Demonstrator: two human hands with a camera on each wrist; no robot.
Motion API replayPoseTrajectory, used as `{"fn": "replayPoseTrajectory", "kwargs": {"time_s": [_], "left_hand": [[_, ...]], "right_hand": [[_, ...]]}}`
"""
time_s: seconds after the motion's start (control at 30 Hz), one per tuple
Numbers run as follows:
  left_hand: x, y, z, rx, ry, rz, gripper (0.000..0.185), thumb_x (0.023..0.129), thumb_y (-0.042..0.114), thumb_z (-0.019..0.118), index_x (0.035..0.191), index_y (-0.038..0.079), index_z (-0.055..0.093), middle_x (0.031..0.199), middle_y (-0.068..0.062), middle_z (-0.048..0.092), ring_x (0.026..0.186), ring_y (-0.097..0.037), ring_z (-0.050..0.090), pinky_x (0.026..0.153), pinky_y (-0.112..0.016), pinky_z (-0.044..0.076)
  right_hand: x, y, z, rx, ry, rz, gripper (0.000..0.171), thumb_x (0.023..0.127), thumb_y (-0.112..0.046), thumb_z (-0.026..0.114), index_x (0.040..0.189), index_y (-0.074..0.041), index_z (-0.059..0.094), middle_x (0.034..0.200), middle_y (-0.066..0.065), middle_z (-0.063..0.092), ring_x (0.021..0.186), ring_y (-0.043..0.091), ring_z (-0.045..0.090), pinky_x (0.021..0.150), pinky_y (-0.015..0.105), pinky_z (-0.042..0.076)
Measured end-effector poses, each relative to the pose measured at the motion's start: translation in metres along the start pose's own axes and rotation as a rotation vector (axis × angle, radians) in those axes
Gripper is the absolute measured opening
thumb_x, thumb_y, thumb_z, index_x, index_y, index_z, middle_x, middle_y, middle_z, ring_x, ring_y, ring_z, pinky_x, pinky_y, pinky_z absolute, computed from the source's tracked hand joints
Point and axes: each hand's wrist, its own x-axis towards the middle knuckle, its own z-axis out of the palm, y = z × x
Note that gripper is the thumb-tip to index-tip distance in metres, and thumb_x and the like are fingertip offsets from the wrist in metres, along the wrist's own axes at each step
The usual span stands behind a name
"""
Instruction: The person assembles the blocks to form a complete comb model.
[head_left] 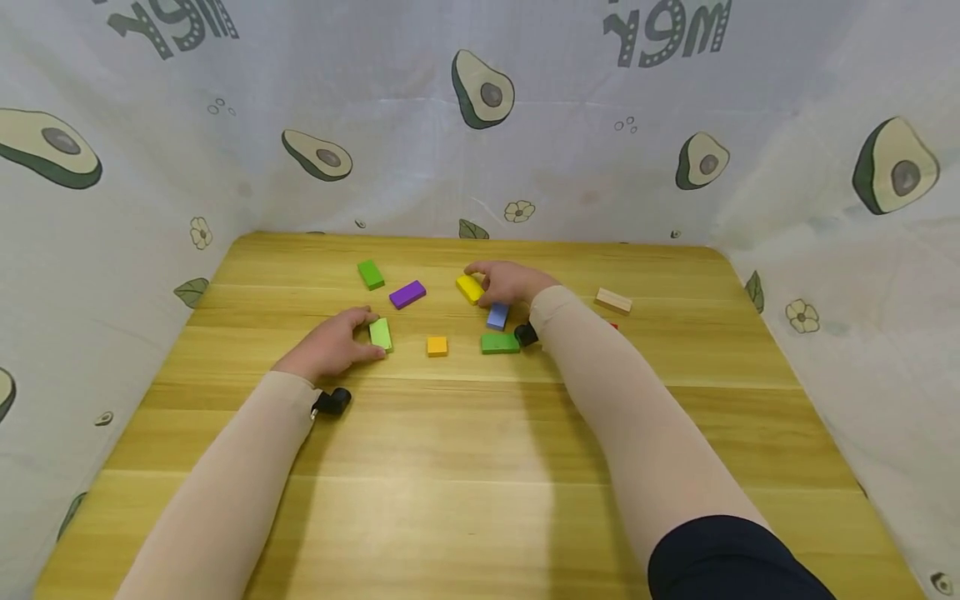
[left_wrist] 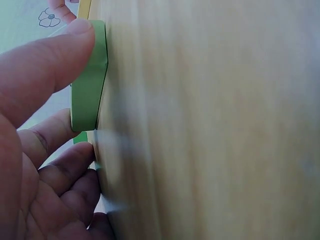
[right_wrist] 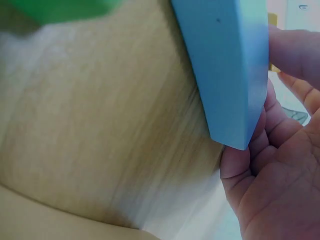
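1. OK, my L hand (head_left: 330, 343) pinches the light-green flat rectangular block, prob. painted wood (head_left: 381, 336): thumb at its near end, forefinger at the far end. It's left of the small orange square-faced block (head_left: 437, 347); can't tell if it's flat on the wood-grain tabletop (head_left: 450, 467) or a touch up.

2. My R hand (head_left: 513, 283) has the yellow flat rectangular block, same look (head_left: 469, 289), pinched btwn thumb on the near side & forefinger on the far side, beyond the orange block and a bit right of it.

3. Wt: both prob. v. light, so a fingertip pinch should do. Stiff too, I'd say; no give under a squeeze.

4. Surface: looks smooth, maybe slightly slick. An off-centre pinch could let a block swivel. Not fragile, tho a hard knock might chip the paint.

5. Best hold: mid-pt of the two long sides, pads square to the faces. End-to-end, as on my L, is OK but needs thumb & finger lined up. They're thin, so stay low w/ fingertips near the wood.

6. Watch: the blue rectangular block (head_left: 497, 316), right of & slightly beyond the orange one, sits close under my R hand; easy to nudge.
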Motion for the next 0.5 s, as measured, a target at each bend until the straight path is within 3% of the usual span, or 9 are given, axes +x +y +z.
{"fn": "replayPoseTrajectory", "kwargs": {"time_s": [0.33, 0.5], "left_hand": [[-0.0010, -0.0010, -0.0013, 0.002, -0.008, 0.007, 0.076, 0.078, 0.048, 0.069, 0.141, 0.018, 0.038, 0.155, -0.003, 0.019, 0.142, -0.032, 0.018, 0.112, -0.052, 0.019], [-0.0007, -0.0006, -0.0003, -0.007, 0.004, 0.014, 0.075, 0.078, 0.046, 0.070, 0.140, 0.017, 0.040, 0.155, -0.005, 0.020, 0.141, -0.032, 0.018, 0.112, -0.052, 0.019]], "right_hand": [[0.0040, -0.0029, 0.0018, -0.028, 0.016, -0.025, 0.060, 0.078, -0.023, 0.072, 0.130, -0.021, 0.041, 0.099, 0.006, 0.056, 0.083, 0.022, 0.053, 0.074, 0.030, 0.046], [0.0033, -0.0049, -0.0011, -0.036, 0.038, -0.009, 0.063, 0.074, -0.025, 0.073, 0.128, -0.017, 0.041, 0.098, 0.005, 0.055, 0.083, 0.021, 0.052, 0.074, 0.031, 0.044]]}}
